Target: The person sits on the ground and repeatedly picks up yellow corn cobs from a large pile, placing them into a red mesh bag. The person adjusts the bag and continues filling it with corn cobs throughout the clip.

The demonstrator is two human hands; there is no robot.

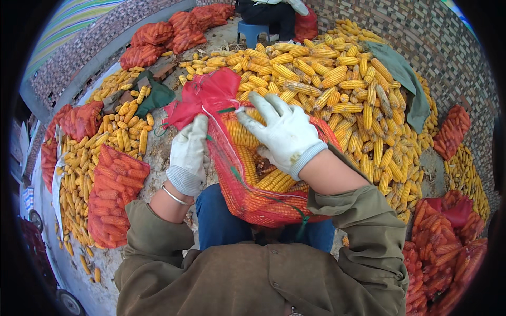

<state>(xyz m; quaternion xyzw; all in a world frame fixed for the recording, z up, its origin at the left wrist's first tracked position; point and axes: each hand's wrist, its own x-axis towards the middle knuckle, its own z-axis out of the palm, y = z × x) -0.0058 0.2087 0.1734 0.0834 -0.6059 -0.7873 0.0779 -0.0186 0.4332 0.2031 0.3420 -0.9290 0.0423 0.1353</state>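
Observation:
A red mesh sack (247, 197) partly filled with yellow corn cobs stands between my knees. My left hand (188, 154), in a white glove, grips the sack's rim on its left side, just below the bunched red top (208, 95). My right hand (284, 134), also gloved, rests on the sack's open mouth with fingers spread, lying over the cobs inside (274, 179). Whether it holds a cob I cannot tell. Olive sleeves cover both forearms.
A big heap of loose corn cobs (337, 89) lies ahead and to the right. Filled red mesh sacks lie at left (113, 195), far back (174, 31) and lower right (443, 253). A person sits on a blue stool (252, 32) behind the heap. Brick walls curve around.

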